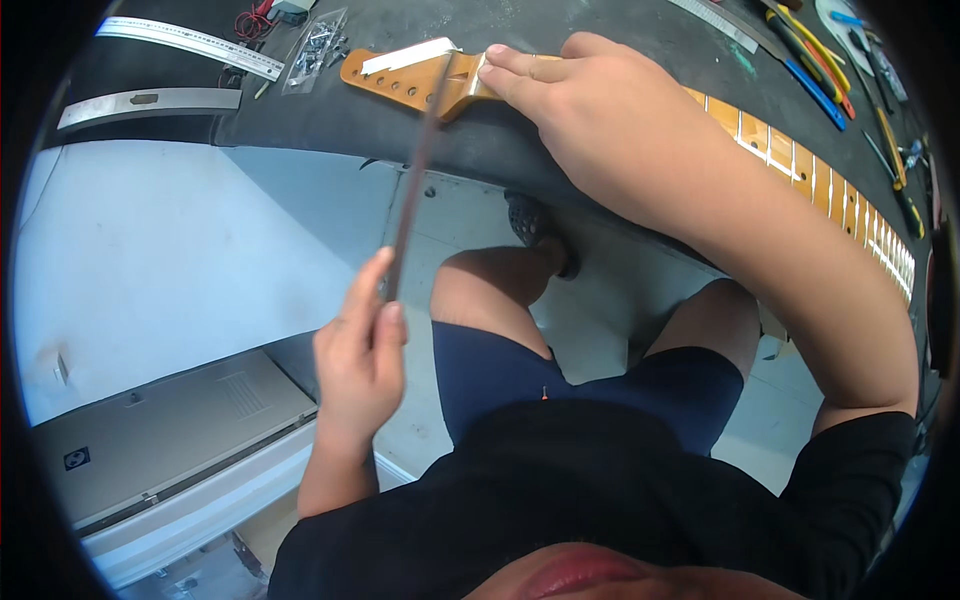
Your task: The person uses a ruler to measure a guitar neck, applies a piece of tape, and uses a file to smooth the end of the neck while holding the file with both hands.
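A guitar neck [815, 180] of amber wood lies along the bench edge, its headstock [425, 82] at the left and its fretboard running right beneath my right forearm. A white strip [408, 56] lies on the headstock, beside a row of holes. My right hand [570, 95] grips the neck near the headstock, two fingertips pressed down there; its thumb is hidden. In my left hand [362, 355], low in front of the bench, is one end of a long thin dark file [410, 205]. The file slants up, slightly blurred, its far end over the headstock beside my right fingertips.
On the dark bench [590, 18] at far left are a steel ruler [195, 42], a curved metal bar [150, 103] and a bag of small parts [315, 48]. Pliers [808, 60], a blue-handled tool [815, 92] and other hand tools crowd the right. My legs are below the bench edge.
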The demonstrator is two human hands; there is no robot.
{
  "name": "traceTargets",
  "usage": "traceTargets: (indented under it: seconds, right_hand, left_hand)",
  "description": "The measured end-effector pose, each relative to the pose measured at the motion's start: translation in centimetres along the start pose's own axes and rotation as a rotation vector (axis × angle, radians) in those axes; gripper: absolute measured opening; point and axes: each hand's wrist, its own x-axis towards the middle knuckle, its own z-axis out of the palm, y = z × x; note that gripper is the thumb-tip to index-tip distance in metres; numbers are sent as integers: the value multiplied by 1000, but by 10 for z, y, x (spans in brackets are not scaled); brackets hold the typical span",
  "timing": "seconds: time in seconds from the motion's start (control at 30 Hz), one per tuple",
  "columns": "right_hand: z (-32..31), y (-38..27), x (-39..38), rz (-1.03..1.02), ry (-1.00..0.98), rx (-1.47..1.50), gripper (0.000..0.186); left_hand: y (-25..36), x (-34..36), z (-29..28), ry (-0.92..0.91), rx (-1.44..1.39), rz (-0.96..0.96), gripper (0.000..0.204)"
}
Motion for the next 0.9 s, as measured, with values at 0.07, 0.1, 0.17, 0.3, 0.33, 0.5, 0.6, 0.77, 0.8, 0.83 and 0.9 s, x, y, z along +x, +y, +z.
traceTargets:
  seconds: [0.07, 0.1, 0.17, 0.3, 0.33, 0.5, 0.6, 0.77, 0.8, 0.83, 0.9]
  right_hand:
    - [10, 5, -4, -5, 74, -15, 53]
    - [10, 5, -4, -17, 75, -19, 53]
    - [6, 4, -6, 30, 52, 45, 50]
    - [2, 2, -6, 46, 62, 100, 45]
    - [0, 1, -6, 38, 52, 80, 45]
    - [-14, -4, 0, 60, 8, 166, 49]
    - [-17, -2, 2, 63, -48, 166, 56]
    - [-22, 0, 5, 70, -100, 208, 65]
    - [-23, 1, 6, 72, -104, 210, 64]
    - [-23, 1, 7, 73, -108, 214, 64]
    - [-24, 2, 8, 81, -132, 216, 64]
  left_hand:
    - [-2, -1, -9, 117, -157, -173, 49]
    - [-11, 5, -11, 173, -225, -155, 48]
    - [-21, 31, -7, 237, -354, -160, 50]
    - [-29, 98, 11, 374, -633, -58, 50]
    - [-32, 118, 17, 383, -654, -53, 50]
    - [-50, 195, 22, 456, -908, 196, 46]
    - [-57, 208, 27, 440, -1033, 184, 47]
    - [-62, 210, 25, 424, -1089, 187, 49]
    - [-63, 210, 25, 412, -1087, 201, 49]
    - [-63, 211, 24, 407, -1097, 197, 49]
    - [-68, 212, 25, 393, -1114, 226, 49]
